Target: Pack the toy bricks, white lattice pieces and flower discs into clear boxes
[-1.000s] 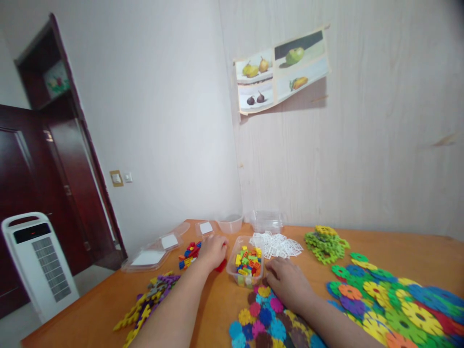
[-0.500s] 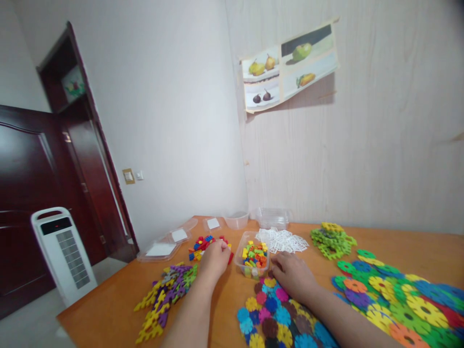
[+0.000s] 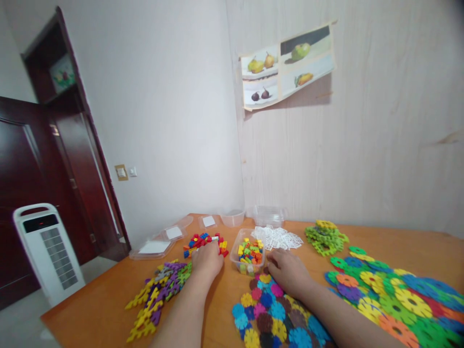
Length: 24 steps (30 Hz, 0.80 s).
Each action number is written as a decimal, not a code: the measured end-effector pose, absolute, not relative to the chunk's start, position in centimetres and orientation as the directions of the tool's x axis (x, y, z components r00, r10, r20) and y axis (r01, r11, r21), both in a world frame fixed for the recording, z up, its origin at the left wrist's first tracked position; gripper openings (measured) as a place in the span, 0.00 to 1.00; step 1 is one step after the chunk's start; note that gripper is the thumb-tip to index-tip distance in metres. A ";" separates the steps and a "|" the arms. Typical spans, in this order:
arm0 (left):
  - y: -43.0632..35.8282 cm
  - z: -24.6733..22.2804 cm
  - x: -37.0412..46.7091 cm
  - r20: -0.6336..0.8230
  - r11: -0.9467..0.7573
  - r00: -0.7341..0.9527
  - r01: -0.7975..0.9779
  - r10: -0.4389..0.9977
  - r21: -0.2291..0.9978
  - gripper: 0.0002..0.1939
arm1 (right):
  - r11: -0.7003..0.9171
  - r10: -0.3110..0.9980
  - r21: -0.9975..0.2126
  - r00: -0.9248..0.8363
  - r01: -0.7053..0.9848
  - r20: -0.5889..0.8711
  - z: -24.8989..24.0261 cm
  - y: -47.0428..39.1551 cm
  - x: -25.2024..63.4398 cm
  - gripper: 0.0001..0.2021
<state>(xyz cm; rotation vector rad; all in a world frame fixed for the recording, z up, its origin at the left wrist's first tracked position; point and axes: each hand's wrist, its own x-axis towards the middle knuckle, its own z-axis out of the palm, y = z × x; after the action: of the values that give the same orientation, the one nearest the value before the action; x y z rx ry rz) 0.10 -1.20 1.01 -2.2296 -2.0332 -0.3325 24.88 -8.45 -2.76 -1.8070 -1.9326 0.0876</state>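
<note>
My left hand (image 3: 207, 261) is at the near side of a pile of small building bricks (image 3: 201, 239), red, blue and yellow. Its fingers curl down and away from me, and the back of the hand hides whatever they may hold. To the right stands a clear plastic tub (image 3: 232, 256), partly filled with green, yellow and orange bricks (image 3: 250, 250). My right hand (image 3: 288, 270) rests beside the tub's right side, fingers loosely bent and thumb apart, with nothing seen in it. Below it lie colourful notched discs (image 3: 277, 309), partly covered by the forearm.
White plastic pieces (image 3: 277, 238) lie behind the tub, with clear containers (image 3: 268, 216) against the wall. Lids (image 3: 154, 247) are at the back left, interlocking pieces (image 3: 159, 292) at the left. Green pieces (image 3: 326, 239) and larger discs (image 3: 395, 295) cover part of the right.
The view has turned slightly to the right. My left hand has shifted a little left and towards me, uncovering more bricks at the pile's right. My right hand stays beside the tub.
</note>
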 end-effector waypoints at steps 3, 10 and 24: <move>-1.3 1.2 0.1 0.224 -0.114 0.096 0.991 0.970 0.070 0.10 | 0.112 0.958 -0.369 -0.002 0.923 0.287 -2.7 -8.5 24.9 0.10; -1.5 1.3 0.5 0.188 -0.134 0.118 0.988 0.975 0.074 0.08 | 0.119 0.958 -0.363 -0.011 0.924 0.286 -2.7 -8.4 25.0 0.09; -0.7 2.3 -0.4 0.240 -0.184 0.009 0.670 0.971 0.719 0.14 | 0.120 0.957 -0.363 -0.010 0.924 0.291 -2.7 -8.4 25.1 0.10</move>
<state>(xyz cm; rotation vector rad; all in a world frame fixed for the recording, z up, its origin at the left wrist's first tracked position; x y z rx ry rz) -0.45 -0.70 2.27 -2.4715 -2.1990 -1.3162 25.05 -8.42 -2.67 -1.8158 -1.9455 0.0950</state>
